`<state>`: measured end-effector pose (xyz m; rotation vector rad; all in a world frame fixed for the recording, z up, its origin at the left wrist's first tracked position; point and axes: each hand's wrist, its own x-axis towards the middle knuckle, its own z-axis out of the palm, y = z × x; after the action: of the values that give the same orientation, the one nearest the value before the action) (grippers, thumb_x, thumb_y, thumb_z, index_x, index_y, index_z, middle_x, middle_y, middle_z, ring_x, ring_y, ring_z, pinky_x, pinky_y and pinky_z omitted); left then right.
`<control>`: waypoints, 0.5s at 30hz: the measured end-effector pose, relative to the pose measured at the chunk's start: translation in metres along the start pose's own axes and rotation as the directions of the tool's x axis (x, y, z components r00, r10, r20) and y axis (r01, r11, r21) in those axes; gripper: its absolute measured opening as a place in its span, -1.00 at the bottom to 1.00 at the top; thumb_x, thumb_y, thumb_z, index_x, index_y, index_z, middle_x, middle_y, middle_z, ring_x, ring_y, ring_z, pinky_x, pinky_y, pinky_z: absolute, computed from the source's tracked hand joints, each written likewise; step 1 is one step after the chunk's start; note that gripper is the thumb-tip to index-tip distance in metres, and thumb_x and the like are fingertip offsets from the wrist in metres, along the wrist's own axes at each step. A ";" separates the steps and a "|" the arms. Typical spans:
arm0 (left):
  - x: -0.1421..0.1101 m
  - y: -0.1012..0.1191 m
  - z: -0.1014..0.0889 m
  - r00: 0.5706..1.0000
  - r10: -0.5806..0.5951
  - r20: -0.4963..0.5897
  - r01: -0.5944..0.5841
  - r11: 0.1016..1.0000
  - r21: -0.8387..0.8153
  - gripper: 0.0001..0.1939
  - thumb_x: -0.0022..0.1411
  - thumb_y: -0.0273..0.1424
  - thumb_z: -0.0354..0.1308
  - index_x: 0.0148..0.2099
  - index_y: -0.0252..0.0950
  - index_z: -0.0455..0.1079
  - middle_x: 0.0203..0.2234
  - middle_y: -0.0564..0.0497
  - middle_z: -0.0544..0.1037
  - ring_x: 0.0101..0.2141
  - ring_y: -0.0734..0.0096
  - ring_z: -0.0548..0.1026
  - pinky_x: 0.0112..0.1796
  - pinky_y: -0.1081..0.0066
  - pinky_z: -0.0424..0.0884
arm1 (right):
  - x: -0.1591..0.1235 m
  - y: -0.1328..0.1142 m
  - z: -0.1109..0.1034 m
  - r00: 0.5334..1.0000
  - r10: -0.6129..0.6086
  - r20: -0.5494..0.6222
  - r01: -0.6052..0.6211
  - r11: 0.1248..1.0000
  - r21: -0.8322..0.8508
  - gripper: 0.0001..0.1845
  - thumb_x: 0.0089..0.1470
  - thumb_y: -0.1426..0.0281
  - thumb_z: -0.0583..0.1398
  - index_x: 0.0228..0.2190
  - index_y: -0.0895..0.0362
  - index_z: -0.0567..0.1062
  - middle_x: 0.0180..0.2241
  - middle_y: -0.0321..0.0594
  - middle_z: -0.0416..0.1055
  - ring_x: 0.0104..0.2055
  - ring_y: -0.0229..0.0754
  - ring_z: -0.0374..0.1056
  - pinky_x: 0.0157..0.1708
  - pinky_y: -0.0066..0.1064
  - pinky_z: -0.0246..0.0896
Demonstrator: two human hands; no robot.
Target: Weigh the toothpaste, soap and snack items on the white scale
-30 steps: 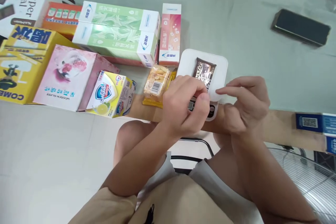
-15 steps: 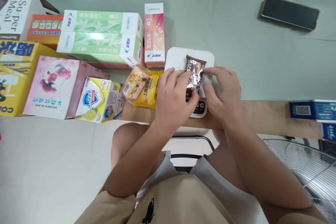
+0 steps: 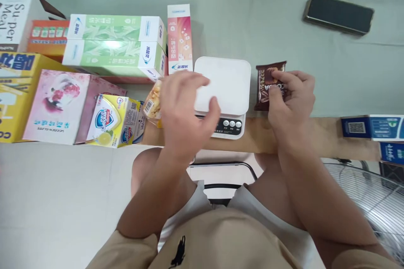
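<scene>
Between thumb and fingers, my right hand (image 3: 293,96) pinches a brown cocoa snack packet (image 3: 265,86) just right of the scale. The white kitchen scale (image 3: 222,80) has a bare plate, and its black button strip faces me, partly covered on its left. My left hand (image 3: 186,111) hovers at the scale's left edge, fingers curved and apart, holding nothing. Behind that hand, a clear pack of pale snack pieces (image 3: 153,103) is half hidden, and only a sliver of a yellow packet (image 3: 159,123) shows.
On the left stand a yellow-and-white Safeguard soap box (image 3: 109,119), a pink box (image 3: 57,105), green toothpaste boxes (image 3: 110,54) and a pink toothpaste box (image 3: 179,40). A phone (image 3: 339,14) lies at the back right. Blue boxes (image 3: 360,127) sit at the right edge, above a wire fan guard (image 3: 362,193).
The cocoa packet has left the scale plate and moved right in my right hand. My left hand has let go of it and shifted left, over the yellow packet.
</scene>
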<state>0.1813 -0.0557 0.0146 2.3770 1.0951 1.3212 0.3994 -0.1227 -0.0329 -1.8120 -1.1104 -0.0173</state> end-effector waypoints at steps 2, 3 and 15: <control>0.008 -0.013 -0.013 0.993 -0.117 -0.014 0.117 0.990 0.076 -0.72 0.25 -0.41 0.24 0.01 -0.17 0.45 -0.05 -0.13 0.58 0.04 -0.01 0.51 0.15 -0.07 0.40 | -0.001 0.001 -0.002 0.992 0.073 0.103 -0.073 0.997 -0.011 -0.73 0.23 0.33 0.21 -0.11 -0.01 0.68 -0.09 -0.12 0.48 -0.10 -0.08 0.49 -0.03 -0.06 0.46; 0.011 -0.021 -0.019 0.981 -0.195 -0.008 0.194 0.975 0.110 -0.67 0.22 -0.39 0.27 0.05 -0.16 0.45 -0.01 -0.14 0.55 0.07 -0.06 0.48 0.17 -0.10 0.37 | -0.001 -0.001 -0.003 0.987 0.088 0.136 -0.087 0.996 -0.014 -0.72 0.27 0.30 0.18 -0.11 -0.01 0.68 -0.11 -0.13 0.50 -0.10 -0.08 0.49 -0.03 -0.06 0.44; 0.031 -0.032 -0.064 0.748 -0.622 0.233 0.496 0.756 0.426 0.03 -0.15 -0.53 0.42 0.42 -0.11 0.29 0.27 -0.25 0.44 0.31 -0.41 0.31 0.33 -0.51 0.06 | -0.012 -0.024 -0.006 0.994 -0.090 0.063 0.091 0.996 -0.007 -0.70 0.39 0.23 0.00 -0.12 -0.02 0.51 -0.14 -0.17 0.48 -0.04 -0.03 0.40 -0.02 -0.04 0.29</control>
<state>0.1241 -0.0223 0.0550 2.0770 1.8379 0.4807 0.3787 -0.1330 -0.0179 -1.7803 -1.2377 -0.0200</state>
